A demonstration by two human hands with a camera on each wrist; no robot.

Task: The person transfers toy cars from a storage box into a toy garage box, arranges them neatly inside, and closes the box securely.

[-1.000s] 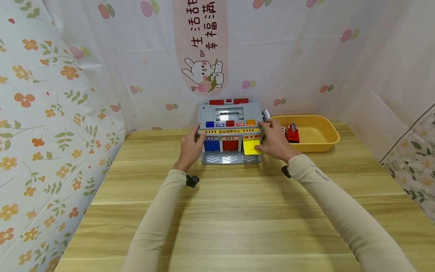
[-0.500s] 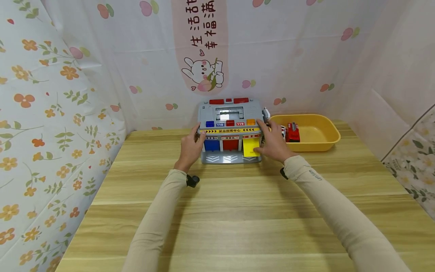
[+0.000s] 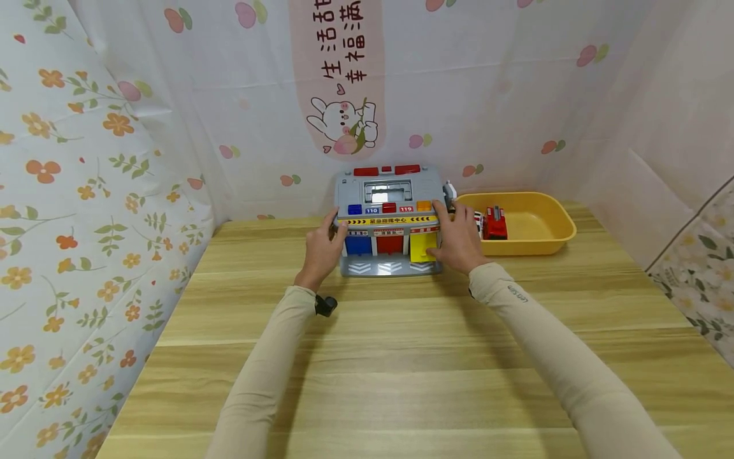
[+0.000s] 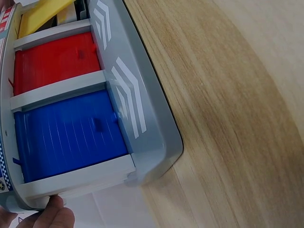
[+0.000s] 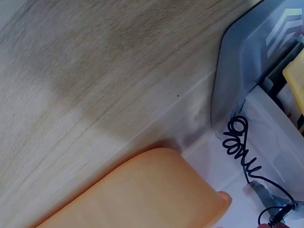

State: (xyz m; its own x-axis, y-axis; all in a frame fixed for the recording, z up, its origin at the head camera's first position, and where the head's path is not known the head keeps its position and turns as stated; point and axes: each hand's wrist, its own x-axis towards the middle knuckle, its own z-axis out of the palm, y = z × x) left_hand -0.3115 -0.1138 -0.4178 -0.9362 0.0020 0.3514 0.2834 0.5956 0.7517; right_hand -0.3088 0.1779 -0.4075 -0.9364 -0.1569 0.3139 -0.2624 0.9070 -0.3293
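Observation:
A grey toy emergency-station garage (image 3: 350,191) stands against the back cloth. My left hand (image 3: 320,255) grips its left end, thumb at the front edge, fingertips (image 4: 52,213) on the side wall. At the other end, the index finger of my right hand (image 3: 457,245) reaches the roof edge while the thumb touches the yellow door (image 3: 420,245). That door slants outward at the bottom, and a dark and white thing (image 4: 66,15) shows behind it. Both the blue door (image 4: 71,135) and the red door (image 4: 57,61) are down.
Right of the garage stands a yellow tray (image 3: 533,245) with a red toy vehicle (image 3: 495,224) and a white one (image 3: 478,222) in it. A coiled black cord (image 5: 237,137) hangs along the garage's right wall. Patterned cloth (image 3: 246,115) encloses the wooden table (image 3: 367,370).
The yellow door has swung down and inward under my right thumb. My right hand and forearm have shifted slightly left. The left hand holds its place.

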